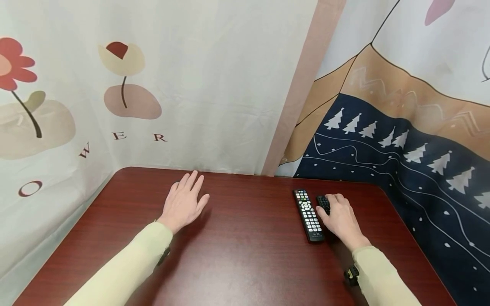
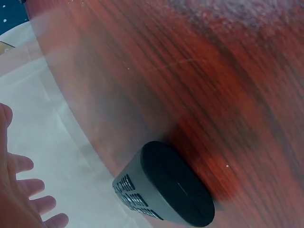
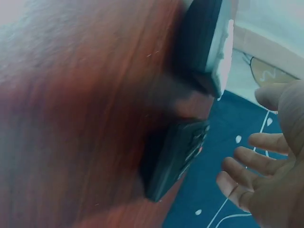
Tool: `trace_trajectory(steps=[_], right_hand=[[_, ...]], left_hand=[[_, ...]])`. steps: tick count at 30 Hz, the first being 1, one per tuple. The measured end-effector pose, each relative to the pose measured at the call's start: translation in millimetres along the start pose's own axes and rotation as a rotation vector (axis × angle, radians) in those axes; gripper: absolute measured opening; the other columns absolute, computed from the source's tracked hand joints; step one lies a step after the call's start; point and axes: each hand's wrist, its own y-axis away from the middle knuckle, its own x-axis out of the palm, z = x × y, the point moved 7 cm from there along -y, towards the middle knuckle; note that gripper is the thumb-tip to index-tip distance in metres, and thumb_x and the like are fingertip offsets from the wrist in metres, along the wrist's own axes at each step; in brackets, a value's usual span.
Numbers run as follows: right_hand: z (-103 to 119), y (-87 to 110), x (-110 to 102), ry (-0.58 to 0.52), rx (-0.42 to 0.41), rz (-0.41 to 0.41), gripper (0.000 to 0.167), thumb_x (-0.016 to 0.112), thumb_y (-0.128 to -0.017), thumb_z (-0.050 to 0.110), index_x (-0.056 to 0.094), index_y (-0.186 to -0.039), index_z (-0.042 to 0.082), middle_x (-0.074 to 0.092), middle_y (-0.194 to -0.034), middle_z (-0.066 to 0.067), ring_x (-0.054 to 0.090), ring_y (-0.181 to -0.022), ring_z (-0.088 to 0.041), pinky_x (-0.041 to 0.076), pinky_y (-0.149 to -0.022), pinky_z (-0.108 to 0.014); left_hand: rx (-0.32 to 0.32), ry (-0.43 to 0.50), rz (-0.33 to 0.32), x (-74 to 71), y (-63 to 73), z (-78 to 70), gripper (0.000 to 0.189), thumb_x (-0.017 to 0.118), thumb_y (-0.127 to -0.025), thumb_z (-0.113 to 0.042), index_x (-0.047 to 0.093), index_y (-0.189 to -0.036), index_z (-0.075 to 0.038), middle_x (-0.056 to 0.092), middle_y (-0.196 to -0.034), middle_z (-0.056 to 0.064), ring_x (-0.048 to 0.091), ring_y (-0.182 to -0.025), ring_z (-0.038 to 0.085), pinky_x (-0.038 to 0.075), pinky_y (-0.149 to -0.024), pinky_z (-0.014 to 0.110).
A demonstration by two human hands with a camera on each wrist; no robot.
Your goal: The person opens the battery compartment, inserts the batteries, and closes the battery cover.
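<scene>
My left hand [image 1: 183,205] hovers over the far left of the table, fingers straight and spread. Below it in the left wrist view stands a dark remote control [image 2: 178,185] with small buttons; in the head view the hand hides nearly all of it. At the right, my right hand [image 1: 341,217] is over a small black remote [image 1: 323,203], covering part of it. The right wrist view shows the fingers loosely bent and apart from that remote. Just left of this hand lies a long black remote [image 1: 308,216] with white buttons, face up.
The dark red wooden table [image 1: 245,255] has its far edge against a pale curtain [image 1: 214,85] with flower prints. A navy and tan printed cloth [image 1: 356,157] hangs along the right side.
</scene>
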Motion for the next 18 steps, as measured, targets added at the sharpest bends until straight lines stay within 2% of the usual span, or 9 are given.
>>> trace_trajectory(steps=[5,18], right_hand=[[16,-6.1,-3,-0.001,-0.096,-0.045,0.049,0.063,-0.101,0.021,0.056,-0.136,-0.013,0.055,-0.134,-0.033,0.051,-0.123,-0.050,0.044,-0.103,-0.064],[50,-18.9,7,-0.014,-0.234,-0.099,0.053,0.060,-0.103,0.024,0.052,-0.145,-0.007,0.047,-0.150,-0.028,0.043,-0.138,-0.046,0.037,-0.112,-0.063]], left_hand=[[-0.002,-0.008,0.014,2.0,-5.2,0.6,0.065,0.052,-0.105,-0.041,0.043,-0.155,-0.002,0.035,-0.163,0.022,0.032,-0.150,0.043,0.030,-0.118,0.059],[-0.034,0.032,0.053,7.5,-13.6,0.6,0.067,0.047,-0.106,-0.046,0.038,-0.159,-0.006,0.027,-0.167,0.020,0.021,-0.155,0.042,0.019,-0.124,0.060]])
